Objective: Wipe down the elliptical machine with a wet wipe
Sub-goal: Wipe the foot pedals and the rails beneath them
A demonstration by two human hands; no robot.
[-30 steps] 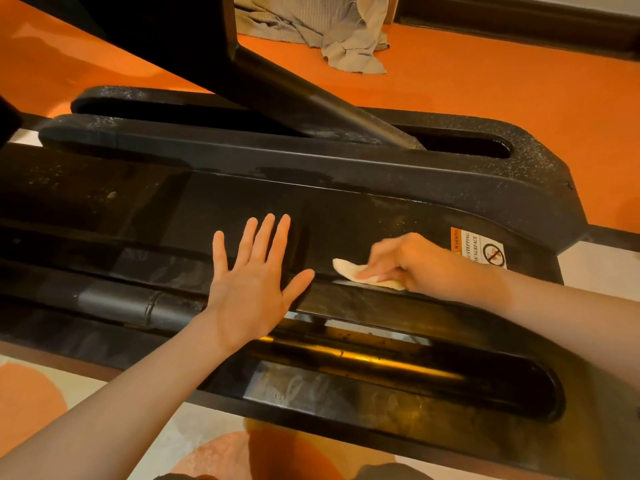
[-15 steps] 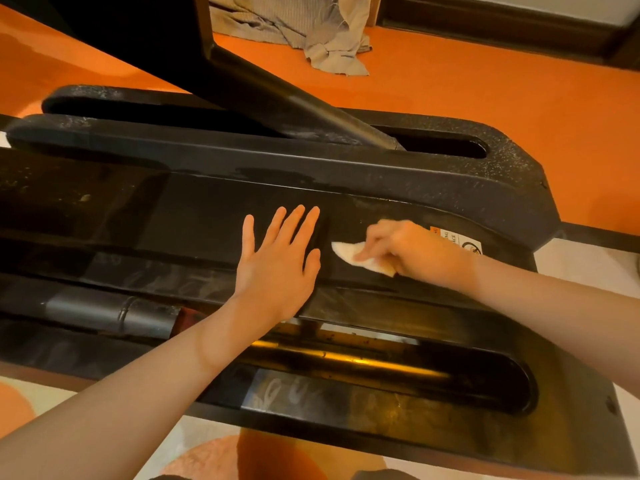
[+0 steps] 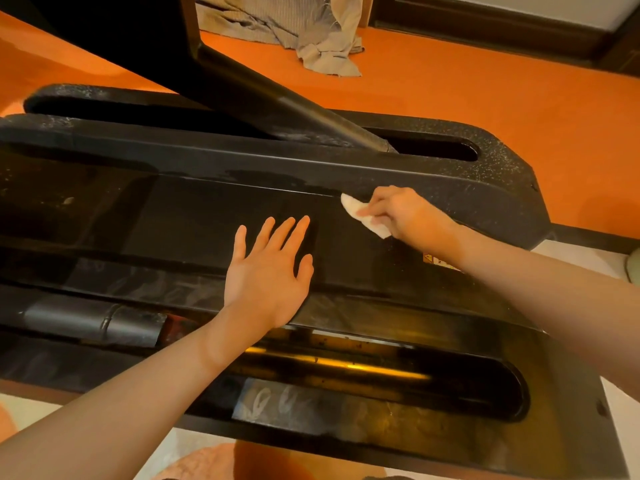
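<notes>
- The left hand [image 3: 266, 275] lies flat on the machine [image 3: 180, 216], palm down on the glossy black panel, fingers straight and a little spread, holding nothing.
- The right hand [image 3: 401, 211] has its fingers curled around the wipe [image 3: 360, 214], a small white wad pressed against the panel.
- The wipe sits at the panel's upper edge, right where it meets the raised, speckled rail [image 3: 450, 192] behind it, and just to the right of the left hand's fingertips.
- Part of the wipe sticks out past the fingers toward the left; the rest is under the hand.
- A sticker [image 3: 438, 262] peeks out beside the right forearm, mostly covered by it.
- Nearer the person, a long slot [image 3: 381, 368] in the machine shows a shiny yellowish bar inside.
- A black strut [image 3: 277, 102] slants down into a second slot in the far rail.
- The floor [image 3: 485, 84] is orange, with a crumpled grey cloth [image 3: 311, 29] lying on it beyond the machine.
</notes>
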